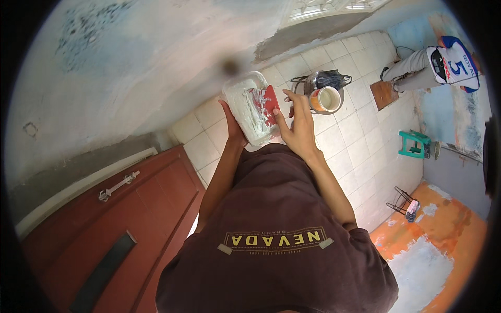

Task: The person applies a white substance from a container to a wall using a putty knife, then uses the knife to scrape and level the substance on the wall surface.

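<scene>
My left hand (pixel 234 125) is closed round the left side of a clear rectangular plastic tub (pixel 244 78), held out in front of my body. Pale, thick putty (pixel 244 112) fills it and smears its walls. A flat red spreader (pixel 272 106) lies tilted against the tub's right side, with putty on its left edge. My right hand (pixel 299 125) is beside it, thumb tip at the spreader's right edge. Its fingers are apart, and the index finger points up and left, away from the spreader.
Right of my hands, an orange and white tub (pixel 325 99) and a black plastic bag (pixel 333 79) sit on a stool. A patchy wall (pixel 156 68) is close ahead; a red-brown door (pixel 115 229) stands at left. Another person (pixel 443 65), a green stool (pixel 413 144) and a wire rack (pixel 401 202) are at right.
</scene>
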A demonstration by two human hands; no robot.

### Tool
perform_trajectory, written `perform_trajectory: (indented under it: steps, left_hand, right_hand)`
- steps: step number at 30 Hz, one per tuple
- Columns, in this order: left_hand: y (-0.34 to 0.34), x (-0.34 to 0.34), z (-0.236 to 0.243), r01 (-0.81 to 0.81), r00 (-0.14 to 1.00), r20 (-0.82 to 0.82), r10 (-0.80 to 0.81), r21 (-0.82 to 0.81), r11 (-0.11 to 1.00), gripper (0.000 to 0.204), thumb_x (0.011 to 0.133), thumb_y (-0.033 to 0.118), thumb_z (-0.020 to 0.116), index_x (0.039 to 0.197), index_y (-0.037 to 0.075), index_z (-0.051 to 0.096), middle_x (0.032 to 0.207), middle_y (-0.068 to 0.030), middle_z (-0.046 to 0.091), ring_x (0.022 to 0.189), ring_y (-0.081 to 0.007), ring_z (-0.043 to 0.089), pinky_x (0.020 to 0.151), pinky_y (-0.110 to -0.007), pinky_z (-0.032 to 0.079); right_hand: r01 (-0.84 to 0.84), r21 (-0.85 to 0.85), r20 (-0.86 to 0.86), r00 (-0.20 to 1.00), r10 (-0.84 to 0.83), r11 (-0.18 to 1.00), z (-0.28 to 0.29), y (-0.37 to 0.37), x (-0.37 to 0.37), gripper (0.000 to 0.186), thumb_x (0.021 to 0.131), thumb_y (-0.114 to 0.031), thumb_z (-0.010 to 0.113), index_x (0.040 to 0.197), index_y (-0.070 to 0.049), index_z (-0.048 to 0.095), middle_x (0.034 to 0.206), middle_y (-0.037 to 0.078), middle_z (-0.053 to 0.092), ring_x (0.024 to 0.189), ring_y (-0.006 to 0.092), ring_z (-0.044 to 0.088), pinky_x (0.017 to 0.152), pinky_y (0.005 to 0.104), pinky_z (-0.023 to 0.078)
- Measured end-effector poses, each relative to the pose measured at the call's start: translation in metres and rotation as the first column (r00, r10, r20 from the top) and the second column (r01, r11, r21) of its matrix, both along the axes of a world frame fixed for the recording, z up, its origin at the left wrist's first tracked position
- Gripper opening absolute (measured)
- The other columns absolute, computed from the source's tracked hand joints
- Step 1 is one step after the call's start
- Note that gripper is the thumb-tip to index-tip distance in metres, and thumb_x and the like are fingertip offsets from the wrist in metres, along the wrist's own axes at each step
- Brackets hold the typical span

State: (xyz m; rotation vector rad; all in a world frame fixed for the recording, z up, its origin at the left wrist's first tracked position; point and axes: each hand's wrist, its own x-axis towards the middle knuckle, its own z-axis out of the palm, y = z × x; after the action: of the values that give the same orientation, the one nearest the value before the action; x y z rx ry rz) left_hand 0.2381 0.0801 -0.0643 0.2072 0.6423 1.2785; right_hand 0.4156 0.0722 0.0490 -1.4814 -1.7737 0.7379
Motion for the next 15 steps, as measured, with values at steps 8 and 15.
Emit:
perform_trajectory:
  steps: [8, 15]
  left_hand:
    - [0.043, 0.113, -0.053, 0.154, 0.987, 0.071, -0.144, -0.154, 0.976, 0.106, 0.093, 0.092, 0.029, 0.161, 0.012, 0.041, 0.153, -0.0108, 0.056, 0.135, -0.0299, 0.058, 0.114, -0.052, 0.05]
    - [0.046, 0.222, -0.119, -0.033, 0.999, 0.023, 0.04, -0.266, 0.963, 0.104, 0.093, 0.091, 0.032, 0.161, 0.013, 0.042, 0.152, -0.0093, 0.056, 0.136, -0.0293, 0.057, 0.115, -0.051, 0.049]
  right_hand:
    - [0.19, 0.026, -0.019, 0.982, -0.189, 0.981, -0.056, 0.037, 0.187, 0.044, 0.096, -0.007, 0.075, 0.136, -0.001, 0.06, 0.114, 0.018, 0.065, 0.081, 0.0252, 0.061, 0.075, 0.0379, 0.052]
    - [0.241, -0.464, -0.024, 0.959, -0.284, 0.852, -0.257, 0.063, 0.39, 0.036, 0.103, -0.024, 0.069, 0.13, -0.001, 0.064, 0.107, 0.015, 0.074, 0.085, 0.0227, 0.073, 0.078, 0.0353, 0.057]
